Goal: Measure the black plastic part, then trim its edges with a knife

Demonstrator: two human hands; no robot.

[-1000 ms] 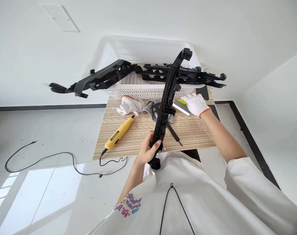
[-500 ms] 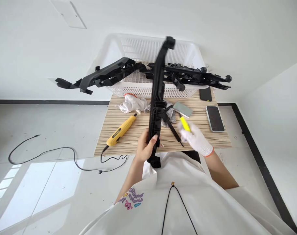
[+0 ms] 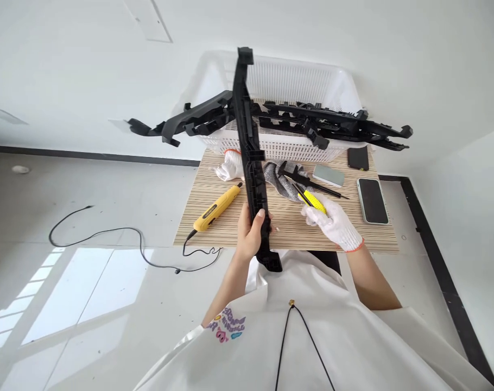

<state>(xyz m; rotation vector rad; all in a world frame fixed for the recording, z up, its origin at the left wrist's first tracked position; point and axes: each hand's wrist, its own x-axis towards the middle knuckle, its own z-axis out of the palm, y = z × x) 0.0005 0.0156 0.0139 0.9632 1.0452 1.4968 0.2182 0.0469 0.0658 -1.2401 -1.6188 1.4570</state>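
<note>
So the left hand [image 3: 250,234] is bare, thumb and fingers wrapped snugly around the lower part of one long black plastic strip [image 3: 253,168]. Its long axis runs from the table [image 3: 287,234]'s near edge toward the far edge, far end leaning a bit left in front of the white basket [image 3: 287,149], near end hanging past the near edge by the shirt. The right hand [image 3: 332,221], in a white glove, has its fingers closed on one yellow-handled tool [image 3: 314,202], dark tip aimed toward the far left corner. The held strip blocks part of the basket and of one spare glove [image 3: 231,167]. Left of it there's one yellow power tool [image 3: 216,209], its cord off the near edge; right of it, one grey cloth [image 3: 277,182], one black caliper [image 3: 312,182] and one grey-green box [image 3: 328,175]. One phone [image 3: 373,201] sits by the right edge, one black slab [image 3: 358,158] near the far right corner. The basket's other strips [image 3: 332,122] overlap badly, so I'd say at least three, maybe more.
</note>
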